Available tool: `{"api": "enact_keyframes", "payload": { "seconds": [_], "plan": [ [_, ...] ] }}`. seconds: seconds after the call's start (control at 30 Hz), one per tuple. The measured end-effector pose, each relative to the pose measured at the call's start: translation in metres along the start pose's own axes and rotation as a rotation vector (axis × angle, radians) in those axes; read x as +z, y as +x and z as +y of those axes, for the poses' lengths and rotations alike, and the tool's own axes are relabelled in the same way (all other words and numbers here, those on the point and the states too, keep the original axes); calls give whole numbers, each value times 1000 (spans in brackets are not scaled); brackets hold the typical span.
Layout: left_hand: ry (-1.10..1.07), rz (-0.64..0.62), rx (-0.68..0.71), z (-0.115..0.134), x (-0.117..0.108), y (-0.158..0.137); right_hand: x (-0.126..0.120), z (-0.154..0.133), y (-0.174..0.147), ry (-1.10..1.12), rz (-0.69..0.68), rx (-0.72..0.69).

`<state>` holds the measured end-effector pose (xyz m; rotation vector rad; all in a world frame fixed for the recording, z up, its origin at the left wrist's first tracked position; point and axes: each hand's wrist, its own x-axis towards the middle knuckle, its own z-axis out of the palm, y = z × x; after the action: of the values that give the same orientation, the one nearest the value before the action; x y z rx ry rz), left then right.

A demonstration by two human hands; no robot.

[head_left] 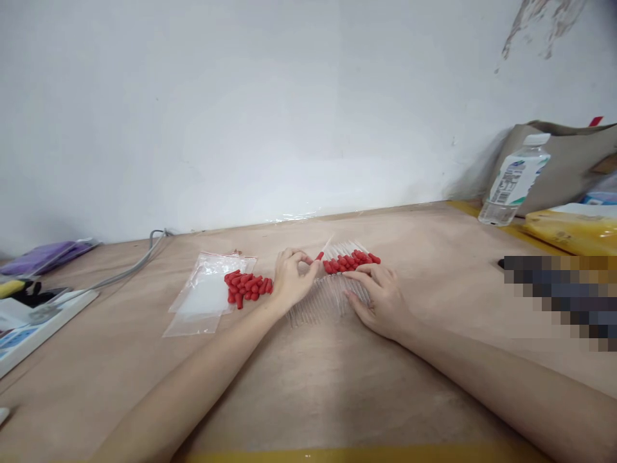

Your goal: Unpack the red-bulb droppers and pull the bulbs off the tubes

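My left hand (pixel 294 280) pinches a dropper (pixel 319 256) by its red rubber bulb, and the clear thin tube points up and away. Just right of it lies a row of finished-looking droppers (pixel 354 260), red bulbs toward me and clear tubes toward the wall. Nearer to me, several bare clear tubes (pixel 315 302) lie side by side. My right hand (pixel 380 299) rests at their right end, thumb and forefinger apart, the fingertips at the tubes. Left of my left hand is a heap of loose red rubber bulbs (pixel 248 287), partly behind the wrist.
Clear plastic zip bags (pixel 197 296) lie left of the bulbs. A grey cable (pixel 139 262) runs to a white power strip (pixel 53 328). A purple packet (pixel 45 256) sits far left. A water bottle (pixel 515 183), a grey bag (pixel 563 161) and a yellow packet (pixel 573 230) stand right.
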<state>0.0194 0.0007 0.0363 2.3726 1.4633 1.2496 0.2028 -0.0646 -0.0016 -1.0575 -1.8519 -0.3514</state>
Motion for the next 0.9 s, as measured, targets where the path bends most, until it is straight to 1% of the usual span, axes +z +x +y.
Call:
{"api": "enact_keyframes", "payload": {
  "seconds": [0.07, 0.13, 0.23, 0.33, 0.47, 0.53, 0.63, 0.77, 0.9],
  "plan": [
    [-17, -13, 57, -5, -20, -19, -2, 0, 2, -19, 38, -18],
    [-18, -57, 126, -11, -35, -38, -4, -2, 3, -42, 33, -88],
    [-5, -83, 225, -16, -46, -61, -5, -5, 4, -72, -17, -232],
    [-7, -102, 297, -17, -46, -69, -3, -6, 2, -88, -54, -303],
    [-24, -131, 336, -14, -42, -69, 2, -5, -1, -44, -58, -289],
    [-30, -142, 359, -13, -41, -68, 3, -4, -1, -4, -84, -285],
    [-12, -157, 444, -11, -37, -68, 3, -6, -1, 33, -141, -275],
    [-7, -131, 582, -9, -28, -67, 3, -9, 0, 54, -184, -273],
    [-42, -96, 644, -10, -23, -66, 3, -12, 1, 88, -244, -247]
  ]
}}
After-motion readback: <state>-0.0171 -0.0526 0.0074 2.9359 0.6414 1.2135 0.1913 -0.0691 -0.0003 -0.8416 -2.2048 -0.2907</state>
